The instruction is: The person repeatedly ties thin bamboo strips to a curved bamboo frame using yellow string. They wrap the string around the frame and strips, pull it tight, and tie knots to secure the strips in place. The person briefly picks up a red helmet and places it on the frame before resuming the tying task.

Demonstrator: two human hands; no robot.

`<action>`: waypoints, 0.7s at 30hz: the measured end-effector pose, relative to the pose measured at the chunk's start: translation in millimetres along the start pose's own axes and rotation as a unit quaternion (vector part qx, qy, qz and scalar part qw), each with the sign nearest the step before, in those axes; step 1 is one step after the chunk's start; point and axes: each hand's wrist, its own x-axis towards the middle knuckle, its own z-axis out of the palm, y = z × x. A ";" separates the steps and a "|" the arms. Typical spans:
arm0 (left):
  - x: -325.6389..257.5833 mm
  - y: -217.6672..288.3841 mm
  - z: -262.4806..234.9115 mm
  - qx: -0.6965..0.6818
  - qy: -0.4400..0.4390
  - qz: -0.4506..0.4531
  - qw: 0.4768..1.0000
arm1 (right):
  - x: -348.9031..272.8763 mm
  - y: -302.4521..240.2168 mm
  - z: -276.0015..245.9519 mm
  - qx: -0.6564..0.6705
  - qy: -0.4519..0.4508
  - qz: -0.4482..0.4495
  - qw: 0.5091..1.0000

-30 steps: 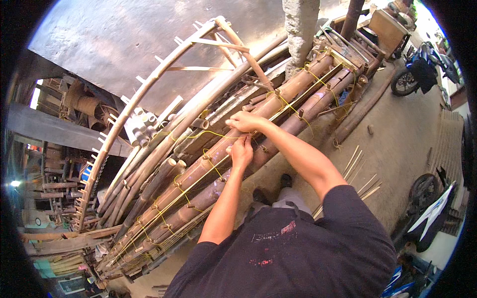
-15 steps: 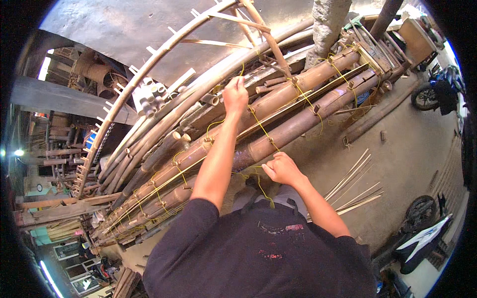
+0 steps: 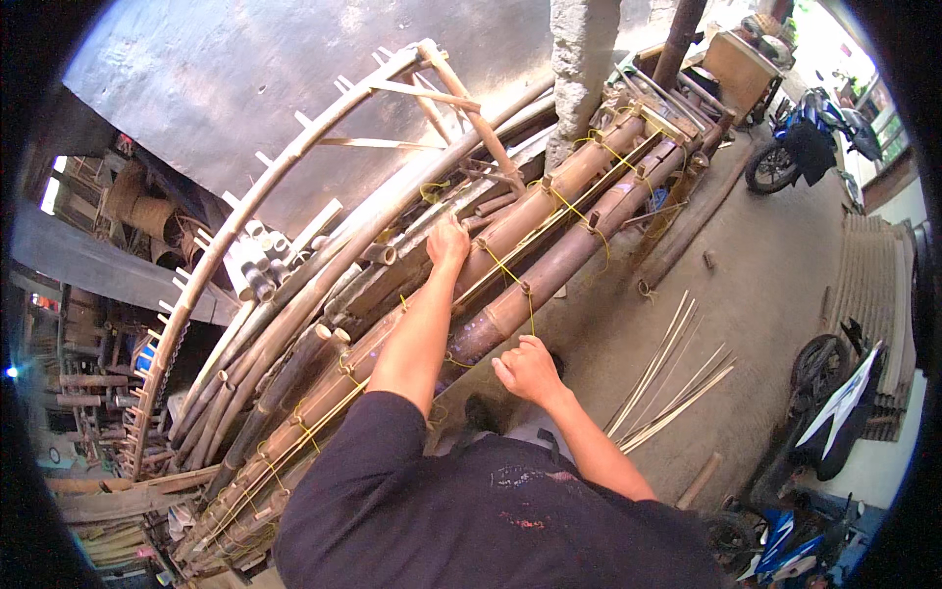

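My left hand is closed at the far side of the upper bamboo pole, gripping a yellow cord. A loose loop of the cord stands out beyond that fist. From there the cord crosses both poles, passing a small peg on the lower bamboo pole. Its near end drops to my right hand, which is closed on it just on my side of the lower pole. Thin bamboo strips lie lengthwise between the two poles. More yellow cord ties them at several places along their length.
A curved bamboo frame with pegs leans at the left, beside stacked bamboo poles. Behind the poles rises a rough concrete post. Thin bamboo strips lie on the floor to my right, with motorcycles beyond.
My left hand has come down toward the upper pole, its cord now a slack loop above it. My right hand stays on its cord end, slightly lower. The view has turned to the right.
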 end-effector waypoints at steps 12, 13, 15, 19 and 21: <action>-136.6 -123.9 -147.1 0.008 -0.313 -0.095 0.945 | -119.3 13.7 31.0 0.133 -0.097 0.283 0.945; -145.7 -133.7 -134.6 -0.084 -0.343 -0.126 0.927 | -117.6 7.6 31.1 0.175 -0.139 0.289 0.931; -154.5 -134.4 -123.1 -0.174 -0.284 -0.131 0.934 | -107.2 1.2 41.2 0.138 -0.184 0.221 0.948; -152.7 -124.1 -132.7 -0.361 -0.248 -0.191 0.879 | -73.9 -29.4 59.5 0.104 -0.192 0.127 0.968; -147.4 -148.2 -143.5 -0.475 -0.152 -0.213 0.840 | -52.1 -49.8 63.3 0.093 -0.202 0.110 0.969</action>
